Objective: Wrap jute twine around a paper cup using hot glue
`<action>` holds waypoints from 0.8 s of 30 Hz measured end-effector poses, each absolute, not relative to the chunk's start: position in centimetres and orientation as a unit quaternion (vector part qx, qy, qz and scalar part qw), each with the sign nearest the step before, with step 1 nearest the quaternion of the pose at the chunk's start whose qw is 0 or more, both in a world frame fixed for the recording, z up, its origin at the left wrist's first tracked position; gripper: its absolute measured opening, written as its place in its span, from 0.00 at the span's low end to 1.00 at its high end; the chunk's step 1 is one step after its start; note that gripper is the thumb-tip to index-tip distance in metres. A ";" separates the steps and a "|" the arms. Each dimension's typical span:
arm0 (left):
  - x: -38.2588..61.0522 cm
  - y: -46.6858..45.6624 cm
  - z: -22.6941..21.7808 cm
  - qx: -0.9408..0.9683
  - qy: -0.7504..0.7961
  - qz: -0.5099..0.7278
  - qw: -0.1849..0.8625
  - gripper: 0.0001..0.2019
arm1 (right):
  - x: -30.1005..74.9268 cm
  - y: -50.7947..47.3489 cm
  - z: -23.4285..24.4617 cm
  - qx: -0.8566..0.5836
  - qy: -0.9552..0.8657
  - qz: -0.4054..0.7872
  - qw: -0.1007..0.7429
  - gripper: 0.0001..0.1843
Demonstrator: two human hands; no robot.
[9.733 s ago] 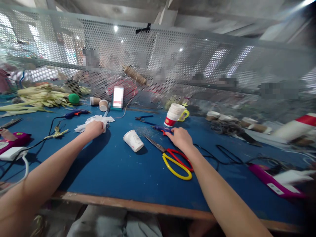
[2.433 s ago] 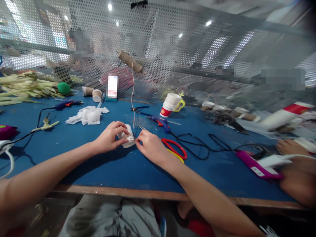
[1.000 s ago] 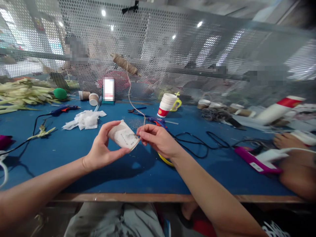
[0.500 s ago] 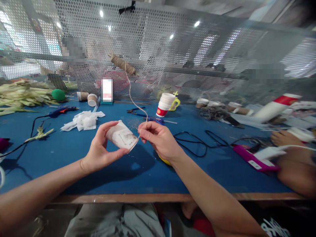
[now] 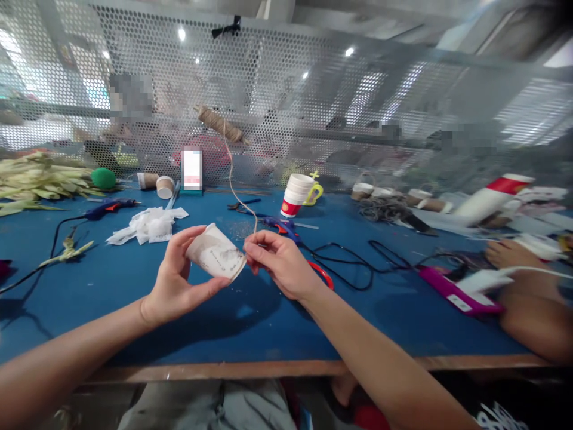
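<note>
Paper cup (image 5: 217,255), lying on the blue table (image 5: 250,340) some seconds back, is now up off it and tilted. I read the left hand (image 5: 174,283) as grasping it, thumb against fingers. Right hand (image 5: 282,263), just right of the cup, pinches twine (image 5: 231,179) from the spool (image 5: 221,124) beyond the cup. Twine-to-cup contact unclear to me. My judgement: lifting frees the cup's edge for placing twine.

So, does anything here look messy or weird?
The paper cup in the left hand has a greyish patch, maybe print or a smudge. Farther back, a white wad lies crumpled on the blue table, ends straggling.
</note>
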State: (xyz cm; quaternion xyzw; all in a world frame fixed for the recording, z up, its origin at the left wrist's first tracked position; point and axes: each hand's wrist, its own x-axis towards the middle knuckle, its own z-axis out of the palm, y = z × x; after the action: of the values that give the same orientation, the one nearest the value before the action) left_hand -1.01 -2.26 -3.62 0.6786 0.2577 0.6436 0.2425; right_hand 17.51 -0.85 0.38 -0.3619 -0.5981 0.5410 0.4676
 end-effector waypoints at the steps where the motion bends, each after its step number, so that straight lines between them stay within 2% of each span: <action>1: -1.0 -2.2 -3.6 0.678 0.258 0.645 0.240 0.36 | 17.5 -0.9 0.4 -0.363 -0.591 0.550 0.465 0.11; 12: -1.0 -2.3 -3.7 0.682 0.268 0.647 0.211 0.35 | 17.0 -0.9 0.6 -0.363 -0.485 0.647 0.464 0.13; 24: -1.3 -2.1 -4.0 0.701 0.277 0.637 0.163 0.37 | 16.7 -0.8 0.7 -0.374 -0.431 0.670 0.475 0.14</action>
State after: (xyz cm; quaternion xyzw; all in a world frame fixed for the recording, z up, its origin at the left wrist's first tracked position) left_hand -1.28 -2.09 -4.02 0.7006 0.2768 0.6372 0.1628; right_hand 16.72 -0.84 0.65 -0.3736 -0.4315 0.6701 0.4746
